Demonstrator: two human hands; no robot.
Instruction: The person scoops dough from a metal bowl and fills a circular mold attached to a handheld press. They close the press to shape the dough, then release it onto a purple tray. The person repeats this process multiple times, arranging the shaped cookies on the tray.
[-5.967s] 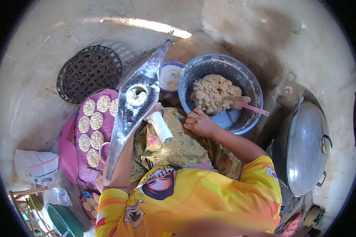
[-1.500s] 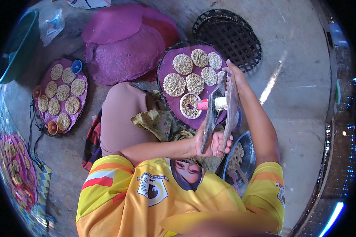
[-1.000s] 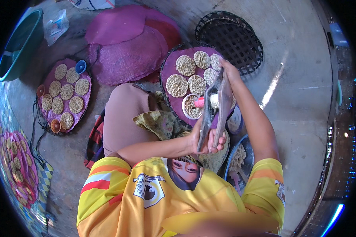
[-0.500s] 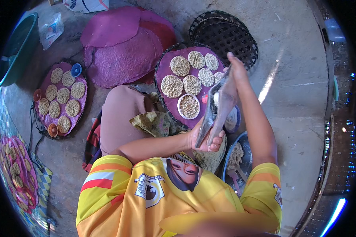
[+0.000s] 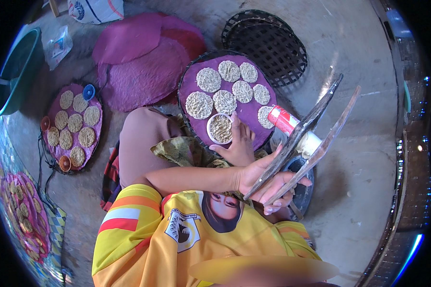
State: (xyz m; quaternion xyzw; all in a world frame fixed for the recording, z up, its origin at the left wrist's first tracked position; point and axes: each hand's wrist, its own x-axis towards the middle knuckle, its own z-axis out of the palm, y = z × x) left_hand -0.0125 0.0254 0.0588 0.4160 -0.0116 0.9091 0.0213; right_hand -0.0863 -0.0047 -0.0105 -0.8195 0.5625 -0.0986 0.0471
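My left hand [image 5: 272, 181] reaches across to the right and grips a two-handled wooden press [image 5: 297, 136], its long handles splayed apart at their far ends. Between those handles sits a red and white can [image 5: 283, 119], with a pale cylinder [image 5: 309, 145] on the other side. Below the left hand's level, my right hand [image 5: 241, 146] has thumb and forefinger on the rim of a white ring [image 5: 209, 129]. Inside the ring lies a round of pale noodle strands [image 5: 221, 128]. Several such rounds rest on the purple sheet [image 5: 196, 79] of a round tray.
A second tray [image 5: 74, 128] of noodle rounds, with coloured rings on it, lies at left. Purple sheets [image 5: 143, 71] are piled at the far side, near black woven trays [image 5: 268, 48]. A green basin [image 5: 21, 69] stands far left. Behind the press is a dark bowl [image 5: 305, 191].
The press has swung right and its handles have spread, held now by my left hand alone. My right hand has left the press and come down to the white ring.
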